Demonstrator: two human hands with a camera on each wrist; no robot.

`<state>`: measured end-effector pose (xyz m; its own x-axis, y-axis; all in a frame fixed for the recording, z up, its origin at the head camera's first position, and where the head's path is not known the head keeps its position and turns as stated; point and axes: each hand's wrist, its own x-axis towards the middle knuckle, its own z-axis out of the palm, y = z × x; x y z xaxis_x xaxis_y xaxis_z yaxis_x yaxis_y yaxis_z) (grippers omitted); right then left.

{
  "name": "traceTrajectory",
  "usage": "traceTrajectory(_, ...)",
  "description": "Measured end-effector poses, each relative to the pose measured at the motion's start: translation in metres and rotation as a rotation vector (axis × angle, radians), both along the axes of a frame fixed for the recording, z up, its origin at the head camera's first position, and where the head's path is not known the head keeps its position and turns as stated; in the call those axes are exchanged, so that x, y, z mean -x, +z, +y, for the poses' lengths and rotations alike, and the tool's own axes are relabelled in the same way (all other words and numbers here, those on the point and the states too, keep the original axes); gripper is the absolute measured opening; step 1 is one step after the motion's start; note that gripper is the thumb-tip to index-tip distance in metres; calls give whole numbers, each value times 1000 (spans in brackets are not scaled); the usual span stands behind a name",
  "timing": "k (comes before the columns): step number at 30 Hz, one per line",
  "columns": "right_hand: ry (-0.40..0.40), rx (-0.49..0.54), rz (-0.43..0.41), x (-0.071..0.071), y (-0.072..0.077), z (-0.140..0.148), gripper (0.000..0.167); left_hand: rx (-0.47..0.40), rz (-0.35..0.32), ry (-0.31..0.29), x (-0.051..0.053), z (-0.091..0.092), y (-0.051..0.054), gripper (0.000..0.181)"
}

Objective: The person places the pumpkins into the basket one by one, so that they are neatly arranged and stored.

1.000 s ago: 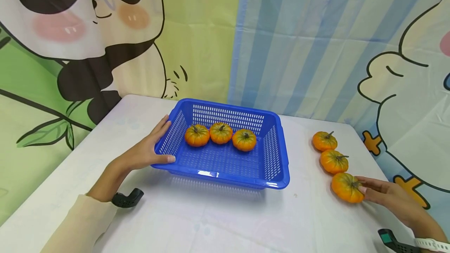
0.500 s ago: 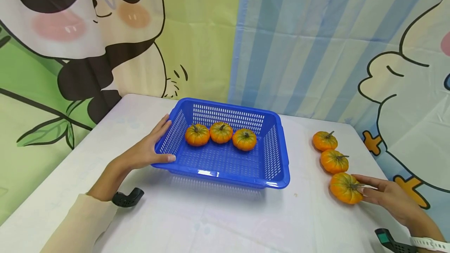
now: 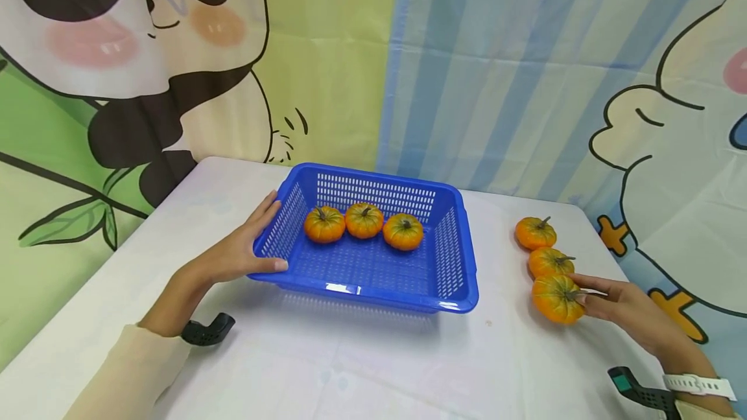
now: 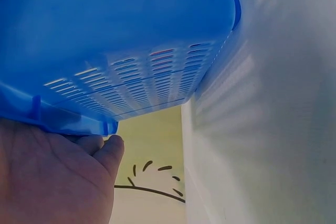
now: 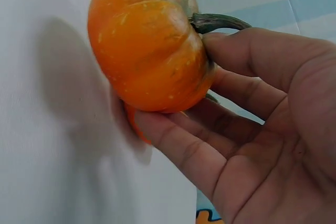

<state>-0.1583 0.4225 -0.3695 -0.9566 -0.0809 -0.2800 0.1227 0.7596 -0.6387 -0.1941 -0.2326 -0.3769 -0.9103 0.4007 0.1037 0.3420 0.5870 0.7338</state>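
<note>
My right hand [image 3: 627, 316] pinches a small orange pumpkin [image 3: 556, 300] by its stem side. In the right wrist view, the thumb presses beside the dark stem [image 5: 218, 22] and the fingers touch the pumpkin's underside; its shadow falls apart from it on the table. Just behind it lie two more pumpkins, one [image 3: 547, 260] partly covered by the held one, the other [image 3: 535, 233] farther back. My left hand [image 3: 236, 253] rests at the near left corner of a blue plastic basket [image 3: 373, 289], thumb on the front rim, fingers extended along the left side. Three pumpkins [image 3: 364, 220] sit in a row inside.
A white cloth covers the table [image 3: 350, 368]. Behind it hangs a printed curtain [image 3: 467, 70] with cartoon animals. Both wrists carry black devices [image 3: 208, 329], and a white band [image 3: 700, 384] circles the right one.
My right hand has moved left and slightly away from me, raising the pumpkin so that it overlaps the one behind. My left hand keeps its place on the basket.
</note>
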Motion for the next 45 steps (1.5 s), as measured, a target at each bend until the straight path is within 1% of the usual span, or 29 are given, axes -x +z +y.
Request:
traceTrajectory(3, -3, 29, 29, 3, 0, -10, 64, -10, -11, 8, -2, -1, -1, 108)
traceTrajectory(6, -3, 42, 57, 4, 4, -16, 62, -14, -11, 9, -1, 0, -2, 108)
traceTrajectory(10, 21, 64, 110, 7, 11, -25, 61, -12, -2, 11, 0, 0, -1, 109)
traceTrajectory(14, 47, 89, 164, 12, 20, -38, 60, -7, -1, 10, -1, 0, 0, 110)
traceTrajectory(19, 61, 88, 230, 18, 30, -55, 59, -6, -1, 15, -2, 0, 2, 110)
traceTrajectory(25, 76, 111, 310, 27, 39, -69, 55, -18, -4, 10, -2, 2, 2, 109)
traceTrajectory(29, 99, 110, 321, 35, 43, -81, 53, -18, -6, 12, -2, 1, 1, 110)
traceTrajectory(34, 115, 147, 298, 42, 49, -97, 53, -19, -4, 19, -3, -1, 0, 108)
traceTrajectory(40, 135, 183, 306, 47, 53, -115, 51, -14, -5, 13, -3, -1, 1, 108)
traceTrajectory(45, 188, 209, 318, 50, 56, -127, 49, -19, -2, 1, -2, 0, 2, 108)
